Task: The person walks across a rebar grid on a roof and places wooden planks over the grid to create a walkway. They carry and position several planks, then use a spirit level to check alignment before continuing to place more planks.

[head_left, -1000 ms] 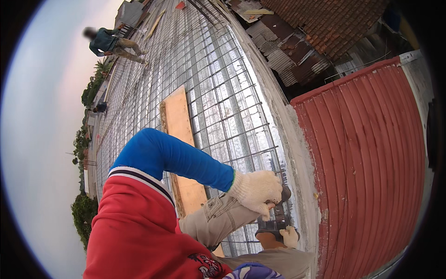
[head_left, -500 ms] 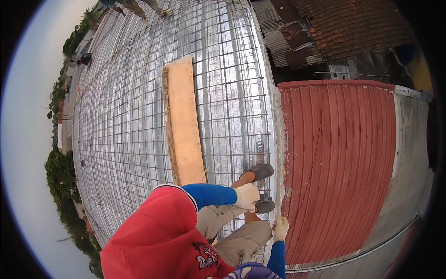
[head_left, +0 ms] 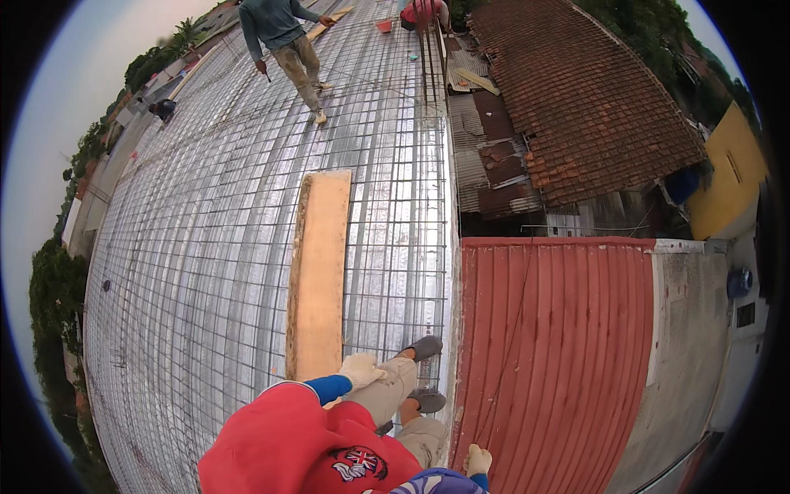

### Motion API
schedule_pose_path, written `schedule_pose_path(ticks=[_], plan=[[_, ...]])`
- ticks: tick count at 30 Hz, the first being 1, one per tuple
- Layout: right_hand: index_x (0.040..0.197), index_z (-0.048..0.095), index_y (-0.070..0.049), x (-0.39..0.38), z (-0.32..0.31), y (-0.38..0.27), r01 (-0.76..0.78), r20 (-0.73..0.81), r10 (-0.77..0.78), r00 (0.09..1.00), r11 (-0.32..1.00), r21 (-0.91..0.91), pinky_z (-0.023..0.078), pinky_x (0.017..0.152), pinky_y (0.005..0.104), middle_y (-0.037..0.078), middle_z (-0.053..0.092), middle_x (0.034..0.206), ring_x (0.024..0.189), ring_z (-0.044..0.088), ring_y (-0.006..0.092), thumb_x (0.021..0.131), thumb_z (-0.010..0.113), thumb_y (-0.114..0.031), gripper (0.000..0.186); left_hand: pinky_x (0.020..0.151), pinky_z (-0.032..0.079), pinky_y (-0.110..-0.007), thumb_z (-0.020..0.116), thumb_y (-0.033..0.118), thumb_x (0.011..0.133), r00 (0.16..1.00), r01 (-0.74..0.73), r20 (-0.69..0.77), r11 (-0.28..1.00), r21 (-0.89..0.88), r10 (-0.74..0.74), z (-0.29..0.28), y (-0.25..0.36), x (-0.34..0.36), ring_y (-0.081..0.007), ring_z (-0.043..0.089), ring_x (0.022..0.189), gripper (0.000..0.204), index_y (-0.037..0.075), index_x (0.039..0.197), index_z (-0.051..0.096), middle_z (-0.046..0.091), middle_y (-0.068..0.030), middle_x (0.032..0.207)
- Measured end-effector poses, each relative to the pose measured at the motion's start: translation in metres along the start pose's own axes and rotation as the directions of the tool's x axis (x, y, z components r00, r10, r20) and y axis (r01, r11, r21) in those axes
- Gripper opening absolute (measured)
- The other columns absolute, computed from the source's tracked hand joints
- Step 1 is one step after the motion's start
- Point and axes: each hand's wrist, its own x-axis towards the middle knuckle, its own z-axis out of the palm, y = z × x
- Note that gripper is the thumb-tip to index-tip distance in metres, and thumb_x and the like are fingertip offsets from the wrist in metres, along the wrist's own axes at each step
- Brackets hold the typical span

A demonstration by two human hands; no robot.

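Observation:
My left hand (head_left: 362, 370), in a white knit glove below a blue sleeve, rests open over my trouser leg (head_left: 388, 387), just right of a long wooden board (head_left: 319, 272). My gloved right hand (head_left: 477, 461) is low by the red corrugated roof (head_left: 551, 346), fingers curled; whatever they hold, if anything, I cannot make out. My feet in grey slip-on shoes (head_left: 425, 347) are on the rebar grid (head_left: 206, 247) over shiny metal decking, beside the pale edge.
A co-worker in teal (head_left: 271, 25) walks on the grid at the top; another (head_left: 415, 16) bends beside upright bars (head_left: 429, 58). A crouching person (head_left: 163, 109) is far left. Tiled roofs (head_left: 601, 107) and rusty sheets lie below the right edge; trees (head_left: 53, 296) border the left.
The view has tilted up and turned, showing more roofs and workers. My left hand has moved back from the shoe to the leg, and its fingers have loosened. My right hand is lower.

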Motion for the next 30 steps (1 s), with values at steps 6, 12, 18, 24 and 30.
schedule_pose_path(ticks=[6, 12, 18, 24, 30], plan=[[0.08, 0.066, -0.001, 0.015, -0.031, 0.075, 0.149, 0.018, -0.148, 0.989, 0.987, -0.057, 0.052, 0.054, 0.0413, 0.009, 0.065, 0.072, 0.056, 0.061, 0.0233, 0.092, 0.068, -0.02, 0.022, 0.098, 0.058, -0.052, 0.067, 0.067, 0.09, 0.96, 0.27, 0.119, 0.948, -0.167, -0.253, -0.008, -0.094, -0.074, -0.0448, 0.077, 0.11, 0.074, 0.001, 0.119, 0.081, 0.079, -0.0277, 0.118], [0.084, 0.066, -0.001, -0.008, 0.016, 0.129, 0.275, 0.236, -0.215, 0.948, 0.925, -0.263, 0.055, 0.061, 0.0485, 0.017, 0.068, 0.074, 0.065, 0.068, 0.0326, 0.091, 0.068, -0.03, 0.029, 0.095, 0.058, -0.05, 0.066, 0.065, 0.092, 0.972, 0.223, 0.109, 0.96, -0.168, -0.207, -0.003, -0.136, -0.077, -0.0433, 0.077, 0.107, 0.074, -0.004, 0.113, 0.08, 0.08, -0.0275, 0.113], [0.099, 0.081, 0.003, 0.006, 0.067, 0.098, 0.523, 0.344, -0.405, 0.847, 0.521, -0.675, 0.056, 0.092, 0.0566, 0.032, 0.077, 0.098, 0.101, 0.074, 0.0523, 0.092, 0.058, -0.039, 0.049, 0.068, 0.056, -0.042, 0.065, 0.052, 0.096, 0.999, 0.026, -0.008, 0.879, -0.476, -0.034, -0.055, -0.105, -0.038, -0.0282, 0.074, 0.07, 0.055, -0.002, 0.098, 0.078, 0.074, -0.0183, 0.075], [0.09, 0.077, -0.004, -0.153, 0.131, -0.125, 0.342, 0.259, -0.277, 0.925, 0.904, -0.255, 0.052, 0.061, 0.0354, 0.004, 0.068, 0.077, 0.065, 0.062, 0.0142, 0.099, 0.066, -0.032, 0.031, 0.097, 0.057, -0.051, 0.06, 0.059, 0.097, 0.98, 0.178, 0.154, 0.896, -0.406, -0.125, -0.063, -0.162, -0.024, -0.044, 0.076, 0.108, 0.065, -0.001, 0.111, 0.082, 0.079, -0.029, 0.109], [0.095, 0.065, -0.009, -0.196, 0.178, -0.181, 0.269, 0.163, -0.27, 0.949, 0.963, 0.027, 0.035, 0.047, 0.0243, -0.007, 0.048, 0.07, 0.056, 0.046, 0.0041, 0.104, 0.069, -0.02, 0.015, 0.092, 0.057, -0.054, 0.06, 0.057, 0.096, 0.961, 0.265, 0.184, 0.88, -0.394, -0.207, -0.079, -0.254, -0.042, -0.0456, 0.076, 0.098, 0.062, -0.001, 0.099, 0.083, 0.08, -0.0266, 0.097]])
